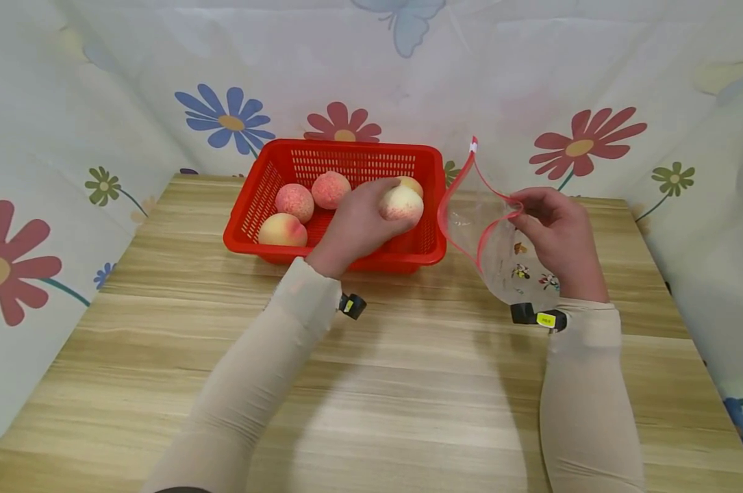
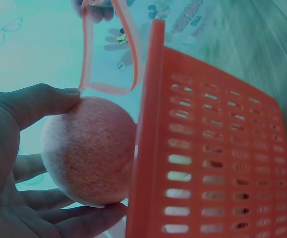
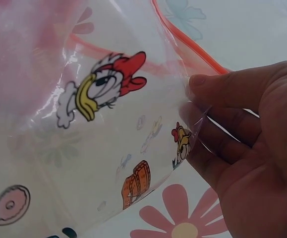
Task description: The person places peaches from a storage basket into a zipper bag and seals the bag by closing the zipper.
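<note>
My left hand (image 1: 360, 218) grips a pale, pink-speckled peach (image 1: 402, 205) over the right part of a red plastic basket (image 1: 334, 259). In the left wrist view the thumb and fingers curl round that peach (image 2: 91, 151), close to the basket's rim (image 2: 148, 124). My right hand (image 1: 559, 236) pinches the red zip edge of a clear bag (image 1: 463, 219), whose mouth gapes toward the basket. Seen from the right wrist, thumb and fingers hold the edge of the bag (image 3: 103, 134), which is printed with cartoon ducks.
Several more peaches lie in the basket, among them a pink one (image 1: 331, 190) at the back and a yellow-and-red one (image 1: 283, 230) at front left. The basket stands at the back of a wooden table (image 1: 420, 383), before a flower-printed cloth (image 1: 488, 82).
</note>
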A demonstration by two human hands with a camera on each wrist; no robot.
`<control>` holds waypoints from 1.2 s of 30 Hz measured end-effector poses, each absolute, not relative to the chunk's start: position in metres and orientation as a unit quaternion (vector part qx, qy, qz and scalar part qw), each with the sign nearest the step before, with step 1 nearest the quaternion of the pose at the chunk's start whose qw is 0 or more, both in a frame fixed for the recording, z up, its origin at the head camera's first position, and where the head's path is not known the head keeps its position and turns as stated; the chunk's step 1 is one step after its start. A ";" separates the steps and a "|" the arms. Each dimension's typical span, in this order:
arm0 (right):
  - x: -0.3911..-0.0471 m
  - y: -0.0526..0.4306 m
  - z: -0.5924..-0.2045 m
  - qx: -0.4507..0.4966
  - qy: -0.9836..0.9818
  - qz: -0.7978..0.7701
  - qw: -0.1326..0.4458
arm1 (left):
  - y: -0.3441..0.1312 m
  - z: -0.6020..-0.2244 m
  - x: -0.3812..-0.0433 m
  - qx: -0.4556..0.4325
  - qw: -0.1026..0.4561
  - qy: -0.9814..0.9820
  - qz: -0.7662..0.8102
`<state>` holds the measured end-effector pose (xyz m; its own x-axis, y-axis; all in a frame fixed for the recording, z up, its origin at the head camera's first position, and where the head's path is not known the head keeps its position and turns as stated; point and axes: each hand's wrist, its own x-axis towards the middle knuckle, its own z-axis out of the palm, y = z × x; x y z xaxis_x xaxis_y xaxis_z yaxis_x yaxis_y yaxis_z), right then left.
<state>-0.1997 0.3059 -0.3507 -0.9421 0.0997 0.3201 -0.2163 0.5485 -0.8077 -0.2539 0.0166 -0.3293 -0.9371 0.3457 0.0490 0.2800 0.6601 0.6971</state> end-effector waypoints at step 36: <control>-0.202 0.302 -0.353 0.033 -0.865 0.475 0.158 | 0.059 -0.338 -0.242 0.259 0.005 0.842 0.472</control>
